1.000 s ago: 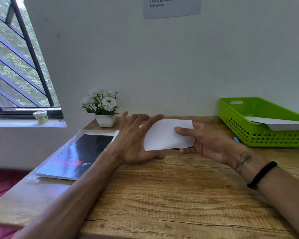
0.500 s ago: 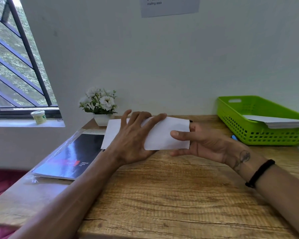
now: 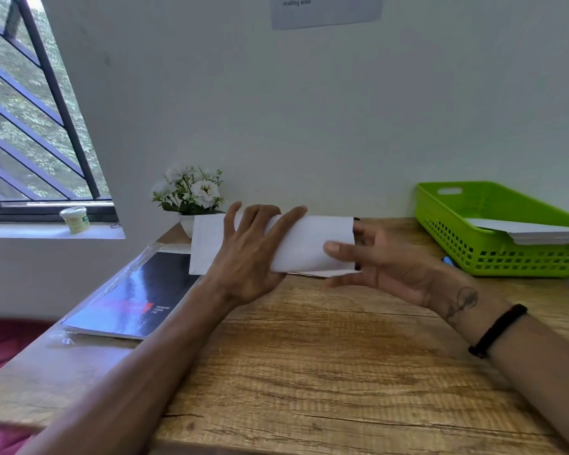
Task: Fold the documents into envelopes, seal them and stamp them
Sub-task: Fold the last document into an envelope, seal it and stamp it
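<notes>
A white folded paper (image 3: 306,244) is held just above the back of the wooden table (image 3: 309,356). My left hand (image 3: 247,257) holds its middle, with the fingers spread across the front face and the thumb hidden underneath. My right hand (image 3: 385,261) pinches the right end, thumb on the front and fingers behind. The paper's left end sticks out past my left hand, and a second white layer shows along its lower edge. I cannot tell whether this is an envelope or a document.
A green plastic basket (image 3: 493,257) at the back right holds white sheets (image 3: 532,231); a small blue object (image 3: 449,261) lies beside it. A dark spiral notebook (image 3: 138,297) lies at the left edge, a potted white flower (image 3: 191,192) behind it. A small tub (image 3: 74,218) stands on the windowsill.
The white paper now reaches further left past my left hand, which covered that end a second ago. Both hands have stayed at the back of the table.
</notes>
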Demonstrator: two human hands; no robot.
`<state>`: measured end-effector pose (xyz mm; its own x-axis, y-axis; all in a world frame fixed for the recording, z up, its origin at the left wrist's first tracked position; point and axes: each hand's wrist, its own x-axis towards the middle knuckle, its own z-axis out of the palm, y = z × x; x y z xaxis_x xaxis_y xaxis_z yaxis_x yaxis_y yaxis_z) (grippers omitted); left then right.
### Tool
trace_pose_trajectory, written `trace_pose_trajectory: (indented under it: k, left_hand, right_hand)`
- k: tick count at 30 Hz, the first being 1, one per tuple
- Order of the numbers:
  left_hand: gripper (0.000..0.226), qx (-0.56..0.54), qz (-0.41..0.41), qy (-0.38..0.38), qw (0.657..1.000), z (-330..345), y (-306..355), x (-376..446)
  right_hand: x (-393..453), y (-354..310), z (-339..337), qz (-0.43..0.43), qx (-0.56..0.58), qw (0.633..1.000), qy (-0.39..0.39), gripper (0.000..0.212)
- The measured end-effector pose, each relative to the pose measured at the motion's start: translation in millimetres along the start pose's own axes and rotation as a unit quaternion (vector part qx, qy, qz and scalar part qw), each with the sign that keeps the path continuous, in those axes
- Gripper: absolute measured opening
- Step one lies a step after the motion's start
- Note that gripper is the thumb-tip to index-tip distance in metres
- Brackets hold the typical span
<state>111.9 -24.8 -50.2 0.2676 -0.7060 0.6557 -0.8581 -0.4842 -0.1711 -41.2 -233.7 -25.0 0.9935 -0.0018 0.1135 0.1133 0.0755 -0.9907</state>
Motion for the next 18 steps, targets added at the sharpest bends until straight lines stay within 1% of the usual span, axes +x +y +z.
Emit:
trace_pose_trajectory:
  k: [3,4,5,6,7,8,9,11,12,14,16,18]
  left_hand:
    - [0.097,0.017,-0.057,0.058,0.997,-4.3,-13.7,0.7]
    - [0.098,0.021,-0.077,0.074,0.994,-5.8,-18.5,0.0]
    - [0.099,0.024,-0.092,0.086,0.992,-7.2,-22.7,-1.0]
    - [0.099,0.027,-0.102,0.096,0.99,-8.3,-26.0,-2.0]
    - [0.099,0.03,-0.108,0.104,0.988,-9.0,-28.3,-2.8]
    - [0.098,0.031,-0.113,0.111,0.987,-9.7,-29.7,-3.2]
    - [0.098,0.033,-0.117,0.116,0.986,-10.4,-30.1,-3.2]
    - [0.097,0.035,-0.124,0.126,0.984,-11.3,-29.9,-2.4]
    - [0.098,0.037,-0.126,0.128,0.983,-11.3,-29.8,-2.1]
    - [0.101,0.037,-0.132,0.13,0.982,-11.0,-31.0,-2.1]
    - [0.102,0.032,-0.14,0.128,0.981,-10.2,-32.5,-2.5]
    - [0.102,0.031,-0.146,0.126,0.981,-9.6,-33.6,-3.3]
  right_hand:
    - [0.2,-15.1,-15.7,-0.046,0.036,0.992,0.11,0.047]
    - [-1.1,-18.8,-22.6,-0.053,0.029,0.986,0.158,0.047]
    - [-3.1,-20.9,-29.1,-0.056,-0.009,0.976,0.208,0.044]
    - [-4.2,-20.4,-36.2,-0.053,-0.09,0.961,0.254,0.038]
    - [-5.0,-18.0,-44.1,-0.04,-0.205,0.936,0.285,0.034]
    - [-5.4,-15.2,-51.1,-0.015,-0.318,0.902,0.292,0.035]
    - [-5.2,-12.5,-56.2,0.02,-0.408,0.871,0.275,0.043]
    - [-3.7,-8.0,-62.4,0.107,-0.506,0.829,0.213,0.07]
    - [-3.4,-7.0,-62.4,0.145,-0.536,0.812,0.183,0.082]
    - [-2.1,-5.3,-60.6,0.181,-0.579,0.783,0.141,0.092]
    - [-0.7,-4.9,-58.8,0.183,-0.594,0.771,0.136,0.09]
    - [-0.2,-5.8,-57.2,0.177,-0.596,0.77,0.14,0.086]
